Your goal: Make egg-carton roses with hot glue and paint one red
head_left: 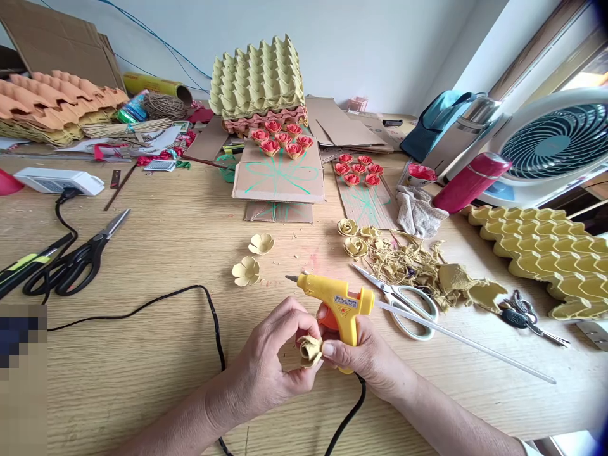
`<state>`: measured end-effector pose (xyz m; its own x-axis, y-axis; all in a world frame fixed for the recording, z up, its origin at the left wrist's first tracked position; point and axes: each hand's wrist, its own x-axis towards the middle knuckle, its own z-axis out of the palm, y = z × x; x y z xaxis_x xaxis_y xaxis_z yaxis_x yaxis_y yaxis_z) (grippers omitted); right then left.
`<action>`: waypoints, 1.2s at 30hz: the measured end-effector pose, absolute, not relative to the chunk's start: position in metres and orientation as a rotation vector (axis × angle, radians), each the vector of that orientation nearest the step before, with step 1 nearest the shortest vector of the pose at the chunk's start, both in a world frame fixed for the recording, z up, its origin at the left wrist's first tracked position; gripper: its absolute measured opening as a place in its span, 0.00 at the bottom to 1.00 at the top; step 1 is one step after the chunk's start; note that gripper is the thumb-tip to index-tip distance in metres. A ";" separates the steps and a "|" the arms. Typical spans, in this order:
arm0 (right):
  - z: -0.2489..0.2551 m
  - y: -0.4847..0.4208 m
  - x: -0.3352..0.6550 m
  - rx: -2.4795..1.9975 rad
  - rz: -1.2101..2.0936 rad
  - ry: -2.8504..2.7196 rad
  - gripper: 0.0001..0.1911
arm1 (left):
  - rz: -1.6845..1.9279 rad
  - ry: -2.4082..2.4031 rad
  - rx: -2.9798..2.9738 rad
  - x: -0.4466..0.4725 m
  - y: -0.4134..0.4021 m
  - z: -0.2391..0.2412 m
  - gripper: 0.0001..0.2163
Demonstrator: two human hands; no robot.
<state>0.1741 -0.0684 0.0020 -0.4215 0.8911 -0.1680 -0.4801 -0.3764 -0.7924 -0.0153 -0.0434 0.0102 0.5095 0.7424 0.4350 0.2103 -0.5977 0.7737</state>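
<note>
Bare forearms [190,411] come nearest the cam. L hand [278,351] pinches a small yellow flower [311,351] btwn thumb and fingers; R hand [368,361] is wrapped round the glue gun [339,301], thumb at the flower's edge. Progress, approx.: red roses [283,140] on cardboard [280,177] look done; yellow roses [355,247] by the scraps [403,256] seem layered (one's partly hidden, can't judge it). Held one's prob. mid-build. Two petal cups [246,272] on the desk [166,373] lack inner petals, so likely unfinished.
</note>
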 end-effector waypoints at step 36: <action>-0.001 -0.070 0.176 -0.824 1.905 -0.831 0.27 | 1.060 0.755 2.037 -0.013 -0.043 0.013 0.09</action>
<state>0.1757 -0.0702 -0.0008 -0.3973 0.8921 -0.2151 -0.4488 -0.3933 -0.8024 -0.0128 -0.0432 0.0125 0.4929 0.7512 0.4391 0.1698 -0.5780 0.7982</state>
